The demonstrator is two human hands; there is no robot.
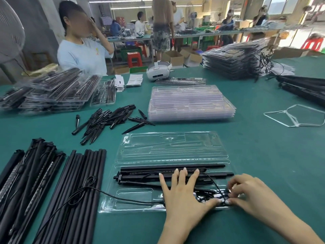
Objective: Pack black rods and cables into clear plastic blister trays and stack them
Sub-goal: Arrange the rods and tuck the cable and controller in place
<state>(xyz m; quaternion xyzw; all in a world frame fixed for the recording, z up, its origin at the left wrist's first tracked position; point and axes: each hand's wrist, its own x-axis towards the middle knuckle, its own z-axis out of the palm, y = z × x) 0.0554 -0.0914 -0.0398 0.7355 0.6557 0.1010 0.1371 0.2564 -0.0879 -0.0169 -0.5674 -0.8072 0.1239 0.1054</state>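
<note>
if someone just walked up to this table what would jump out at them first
Probably the two hands at the near edge: the left hand lies spread over black rods in an open clear blister tray, while the right hand pinches a coiled black cable into the tray's corner. Next, the pile of black spikes at left centre and the stack of empty trays behind.

rod bundle (26, 191) cropped; far workers (140, 23) blurred
</note>
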